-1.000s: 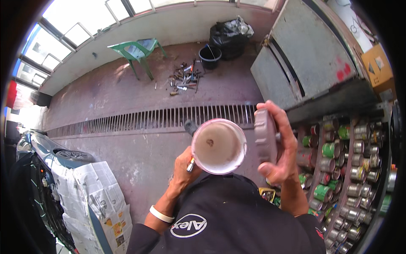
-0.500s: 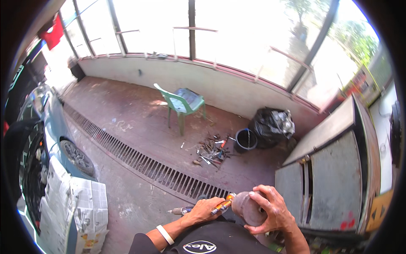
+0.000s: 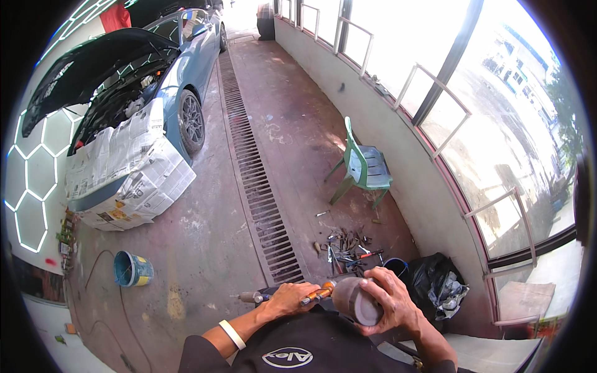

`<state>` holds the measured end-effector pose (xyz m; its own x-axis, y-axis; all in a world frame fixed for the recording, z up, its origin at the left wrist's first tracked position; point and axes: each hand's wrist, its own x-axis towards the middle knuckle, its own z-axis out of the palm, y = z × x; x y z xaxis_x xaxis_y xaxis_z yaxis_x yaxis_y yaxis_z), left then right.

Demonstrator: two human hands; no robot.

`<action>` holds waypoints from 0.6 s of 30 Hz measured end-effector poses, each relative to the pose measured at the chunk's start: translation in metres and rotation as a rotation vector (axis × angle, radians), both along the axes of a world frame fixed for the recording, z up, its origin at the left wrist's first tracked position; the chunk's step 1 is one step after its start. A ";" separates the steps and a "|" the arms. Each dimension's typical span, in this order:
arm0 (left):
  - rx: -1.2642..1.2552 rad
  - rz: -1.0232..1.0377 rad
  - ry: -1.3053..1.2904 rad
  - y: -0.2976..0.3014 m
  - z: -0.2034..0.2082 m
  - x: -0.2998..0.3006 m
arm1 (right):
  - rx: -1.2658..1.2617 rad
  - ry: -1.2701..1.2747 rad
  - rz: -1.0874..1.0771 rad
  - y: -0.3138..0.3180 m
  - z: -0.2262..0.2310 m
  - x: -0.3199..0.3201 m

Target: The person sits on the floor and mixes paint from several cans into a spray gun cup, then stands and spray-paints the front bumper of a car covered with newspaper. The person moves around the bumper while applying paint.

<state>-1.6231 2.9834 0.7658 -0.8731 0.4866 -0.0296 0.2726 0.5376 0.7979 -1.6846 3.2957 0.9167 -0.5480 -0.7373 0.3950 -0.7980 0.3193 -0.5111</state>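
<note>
In front of my chest I hold a spray gun (image 3: 320,294) with orange-gold metal parts. My left hand (image 3: 291,299) is wrapped round its body, and a grey fitting (image 3: 250,297) sticks out beyond that wrist. Joined to the gun is a dull grey-brown cup (image 3: 354,303), lying tilted on its side. The fingers of my right hand (image 3: 393,303) curl over this cup, thumb below it and fingertips on top. Part of the gun's grip is hidden behind my left fingers.
A blue car (image 3: 181,62) with raised hood and newspaper (image 3: 146,186) masking its front stands at left. A blue bucket (image 3: 142,271) is on the floor, beside a hose. Right of the drain grate (image 3: 255,180) are scattered tools (image 3: 345,248), a green chair (image 3: 367,168) and a black bag (image 3: 429,280).
My view has swung left, bringing the car's front and the blue bucket into view and taking most of the cabinet out. Both hands keep their grip on the spray gun and cup.
</note>
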 end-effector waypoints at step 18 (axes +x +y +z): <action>0.006 0.715 -0.067 0.111 0.005 0.097 | -0.082 -0.080 0.196 0.015 0.003 -0.016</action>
